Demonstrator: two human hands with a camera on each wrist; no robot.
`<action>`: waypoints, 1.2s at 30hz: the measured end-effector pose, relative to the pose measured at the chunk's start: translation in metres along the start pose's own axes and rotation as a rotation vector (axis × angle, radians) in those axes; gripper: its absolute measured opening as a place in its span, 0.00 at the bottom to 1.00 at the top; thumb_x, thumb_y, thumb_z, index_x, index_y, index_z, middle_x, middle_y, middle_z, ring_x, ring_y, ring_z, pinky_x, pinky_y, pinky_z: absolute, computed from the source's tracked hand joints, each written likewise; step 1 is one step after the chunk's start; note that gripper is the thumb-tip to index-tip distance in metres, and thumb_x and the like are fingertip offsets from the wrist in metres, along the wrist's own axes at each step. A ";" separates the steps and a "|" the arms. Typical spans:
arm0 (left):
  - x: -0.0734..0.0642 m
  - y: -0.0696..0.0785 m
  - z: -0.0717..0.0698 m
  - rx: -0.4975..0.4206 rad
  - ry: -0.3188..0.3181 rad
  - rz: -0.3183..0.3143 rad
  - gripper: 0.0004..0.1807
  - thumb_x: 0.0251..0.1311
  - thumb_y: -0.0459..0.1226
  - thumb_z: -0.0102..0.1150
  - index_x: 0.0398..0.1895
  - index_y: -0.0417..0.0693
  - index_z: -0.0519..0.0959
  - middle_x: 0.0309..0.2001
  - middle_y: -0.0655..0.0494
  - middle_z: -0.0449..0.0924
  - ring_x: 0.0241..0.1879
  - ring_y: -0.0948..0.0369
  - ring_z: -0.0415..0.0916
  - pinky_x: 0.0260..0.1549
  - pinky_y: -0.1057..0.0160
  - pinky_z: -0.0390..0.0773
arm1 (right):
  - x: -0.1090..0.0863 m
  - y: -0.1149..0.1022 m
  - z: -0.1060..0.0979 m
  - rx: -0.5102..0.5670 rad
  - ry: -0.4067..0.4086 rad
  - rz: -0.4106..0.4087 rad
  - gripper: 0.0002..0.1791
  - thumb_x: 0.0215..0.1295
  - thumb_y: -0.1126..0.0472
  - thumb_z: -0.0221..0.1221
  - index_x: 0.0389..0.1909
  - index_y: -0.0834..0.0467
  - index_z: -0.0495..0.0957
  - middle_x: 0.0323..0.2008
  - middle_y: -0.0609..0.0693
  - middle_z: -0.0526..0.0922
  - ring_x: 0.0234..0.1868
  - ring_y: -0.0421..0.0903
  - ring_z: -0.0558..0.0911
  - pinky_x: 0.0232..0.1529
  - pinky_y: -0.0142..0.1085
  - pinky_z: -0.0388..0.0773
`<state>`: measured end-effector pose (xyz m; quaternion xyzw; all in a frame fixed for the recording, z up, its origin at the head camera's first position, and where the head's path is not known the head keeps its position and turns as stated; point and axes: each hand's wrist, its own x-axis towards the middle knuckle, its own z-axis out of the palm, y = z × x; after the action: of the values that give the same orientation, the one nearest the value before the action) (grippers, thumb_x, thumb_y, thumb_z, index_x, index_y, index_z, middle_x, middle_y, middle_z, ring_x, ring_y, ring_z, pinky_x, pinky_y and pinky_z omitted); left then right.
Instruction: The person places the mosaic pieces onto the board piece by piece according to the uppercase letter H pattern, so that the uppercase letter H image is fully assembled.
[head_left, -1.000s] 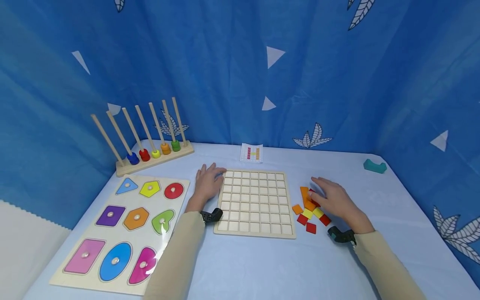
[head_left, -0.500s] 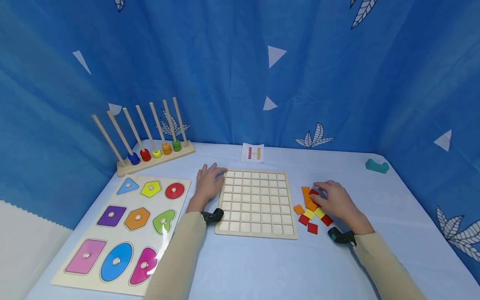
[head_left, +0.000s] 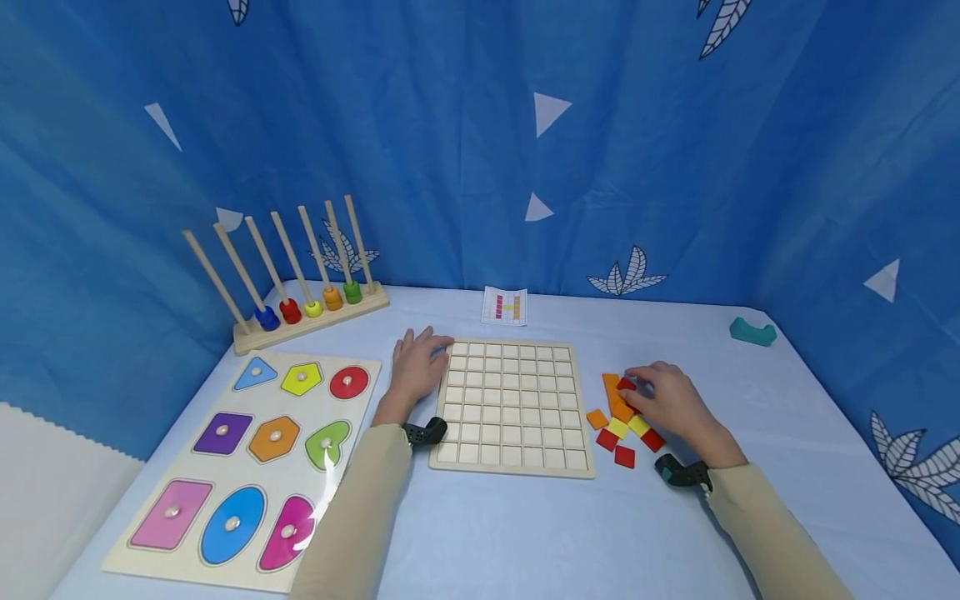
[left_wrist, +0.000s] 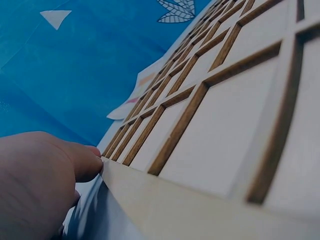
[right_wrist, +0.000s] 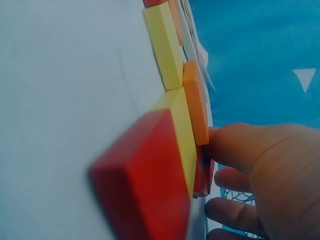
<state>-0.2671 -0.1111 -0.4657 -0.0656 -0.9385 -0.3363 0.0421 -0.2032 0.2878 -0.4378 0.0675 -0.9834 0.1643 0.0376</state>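
Note:
A light wooden grid board (head_left: pixel 512 408) lies mid-table with its square cells bare. My left hand (head_left: pixel 417 367) rests at its far left corner, index finger extended to the frame; in the left wrist view a fingertip touches that corner. Right of the board, a loose cluster holds red, orange and yellow square tiles. My right hand (head_left: pixel 671 404) is over its far side, thumb and index finger pinching a red tile (head_left: pixel 627 384), partly hidden by the fingers. In the right wrist view the thumb presses beside an orange tile (right_wrist: pixel 195 102), with a yellow tile (right_wrist: pixel 181 135) below it.
A small pattern card (head_left: pixel 504 307) lies behind the board. At left are a shape-puzzle board (head_left: pixel 255 467) and a peg stand (head_left: pixel 315 321) with coloured rings. A teal piece (head_left: pixel 752 332) sits far right. A blue curtain (head_left: pixel 450 150) hangs behind the table.
My right hand's index finger has drawn in toward the thumb around a red tile, lowering slightly onto the cluster. The left hand stays at the board's corner.

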 end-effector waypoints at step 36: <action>0.000 0.001 -0.002 0.004 -0.009 0.001 0.21 0.71 0.39 0.49 0.64 0.50 0.80 0.77 0.37 0.61 0.80 0.32 0.44 0.78 0.33 0.41 | 0.004 0.001 -0.003 0.044 -0.033 -0.020 0.17 0.64 0.59 0.69 0.51 0.63 0.84 0.44 0.59 0.85 0.44 0.53 0.79 0.50 0.53 0.83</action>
<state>-0.2673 -0.1116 -0.4639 -0.0676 -0.9393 -0.3342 0.0382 -0.2069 0.2889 -0.4352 0.0807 -0.9793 0.1843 0.0213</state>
